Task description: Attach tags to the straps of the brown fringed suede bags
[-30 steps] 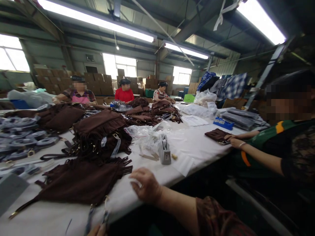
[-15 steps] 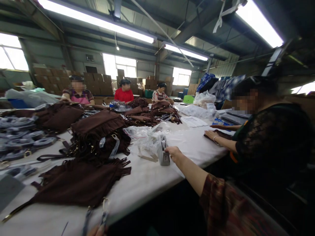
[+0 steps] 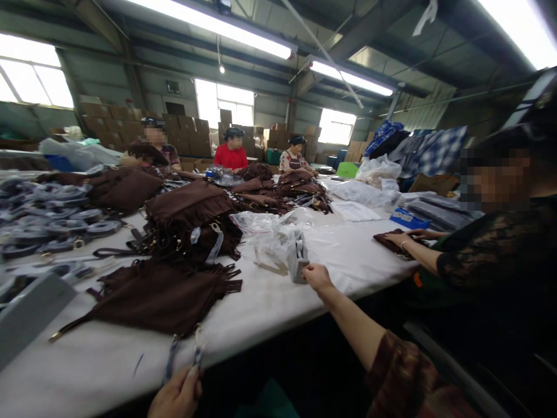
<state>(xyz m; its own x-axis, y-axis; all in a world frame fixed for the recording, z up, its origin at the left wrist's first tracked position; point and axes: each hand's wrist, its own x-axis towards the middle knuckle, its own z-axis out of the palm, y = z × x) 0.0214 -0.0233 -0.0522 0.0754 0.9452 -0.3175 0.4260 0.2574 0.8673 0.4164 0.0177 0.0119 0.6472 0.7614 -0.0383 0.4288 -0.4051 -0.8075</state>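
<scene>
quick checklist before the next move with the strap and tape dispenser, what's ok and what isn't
1. Left hand has hold of a strap: ok, fingers closed on it.
2. Right hand at the tape dispenser: ok, fingertips at its near end.
3. Tape pinched in the right fingers: cannot tell, too small to make out.
4. Nearest brown fringed bag lying on the white table: ok.
5. Metal clip at the bag's near edge properly fastened: cannot tell.
6. Co-worker's hands apart from the right hand: ok, they are farther right, on a brown item.
</scene>
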